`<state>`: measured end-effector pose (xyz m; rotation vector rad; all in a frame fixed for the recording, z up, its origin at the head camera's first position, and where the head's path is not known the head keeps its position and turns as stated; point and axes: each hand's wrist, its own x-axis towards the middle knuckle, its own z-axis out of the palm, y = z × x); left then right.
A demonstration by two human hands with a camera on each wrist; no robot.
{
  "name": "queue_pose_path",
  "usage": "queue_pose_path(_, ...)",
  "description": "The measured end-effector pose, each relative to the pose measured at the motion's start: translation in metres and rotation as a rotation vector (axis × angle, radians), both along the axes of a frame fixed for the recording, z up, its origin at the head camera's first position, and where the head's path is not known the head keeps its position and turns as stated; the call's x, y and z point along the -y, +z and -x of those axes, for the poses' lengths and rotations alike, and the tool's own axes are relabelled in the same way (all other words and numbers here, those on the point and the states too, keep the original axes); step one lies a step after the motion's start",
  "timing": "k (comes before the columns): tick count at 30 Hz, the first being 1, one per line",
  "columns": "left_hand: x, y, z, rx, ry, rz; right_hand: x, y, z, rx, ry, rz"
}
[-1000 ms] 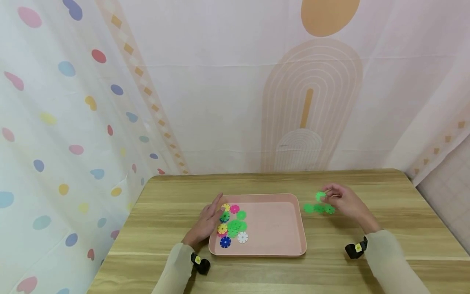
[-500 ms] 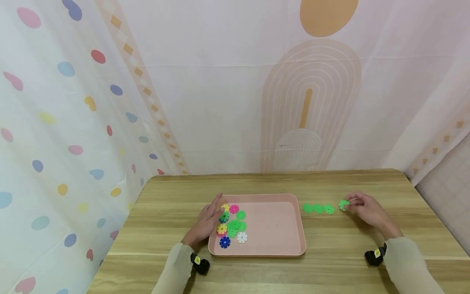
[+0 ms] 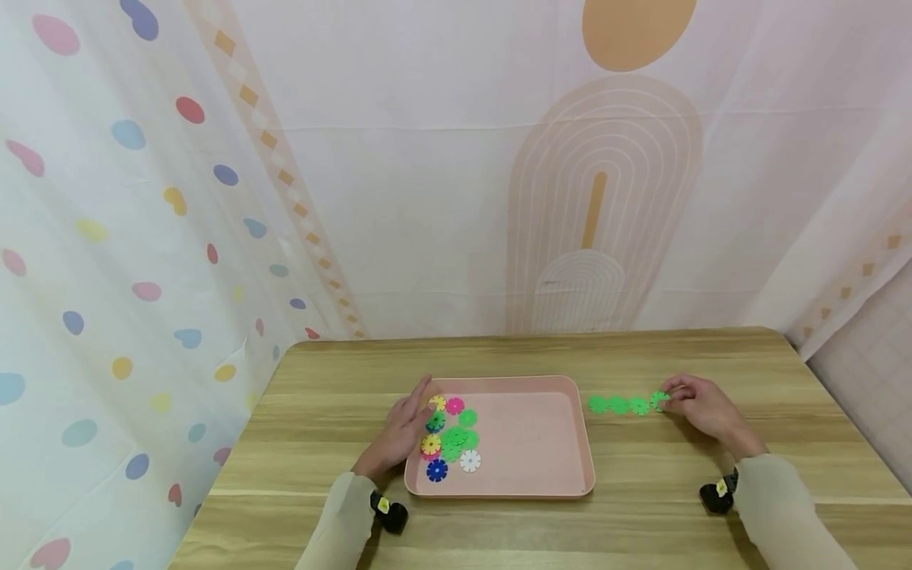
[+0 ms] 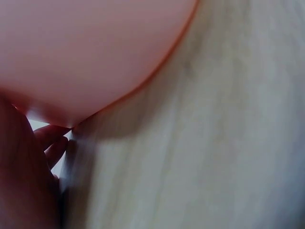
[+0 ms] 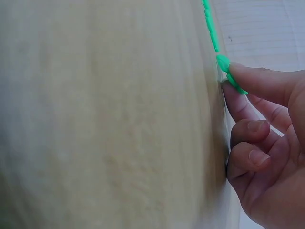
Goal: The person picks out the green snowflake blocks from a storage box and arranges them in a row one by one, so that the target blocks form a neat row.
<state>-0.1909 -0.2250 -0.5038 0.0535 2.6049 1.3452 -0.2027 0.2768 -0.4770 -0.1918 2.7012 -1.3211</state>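
My right hand (image 3: 705,408) pinches a bright green, notched plastic disc (image 3: 659,401) between thumb and fingertips at the table's right. That disc sits at the right end of a line of several green discs (image 3: 618,405), apparently touching the last one. In the right wrist view the held disc (image 5: 222,63) is tilted and partly covered by the thumb. My left hand (image 3: 399,434) holds the left rim of a pink tray (image 3: 527,491), thumb over the inside and fingers along the outer wall. In the left wrist view only a few fingers (image 4: 56,151) show beside the tray.
Loose notched discs lie along the tray's left side, among them a green pile (image 3: 456,439), a blue disc (image 3: 437,470), a white disc (image 3: 470,461) and a pink disc (image 3: 455,406). A patterned curtain (image 3: 427,198) hangs behind the wooden table (image 3: 499,534).
My right hand has carried the green disc from above the row, out to the right and down, then slightly left to the row's end. My left hand and the tray stay put.
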Motion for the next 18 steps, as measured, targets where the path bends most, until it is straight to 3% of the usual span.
queue_pose_path(5,0.0009,0.0005,-0.0016,0.008,0.006,0.001,0.0027,-0.0016,0.0002,-0.007,-0.011,-0.002)
queue_pose_path(18,0.0004,0.0028,-0.0024,-0.086,-0.039,0.03,0.003,-0.0008,-0.0018,-0.03,-0.028,-0.043)
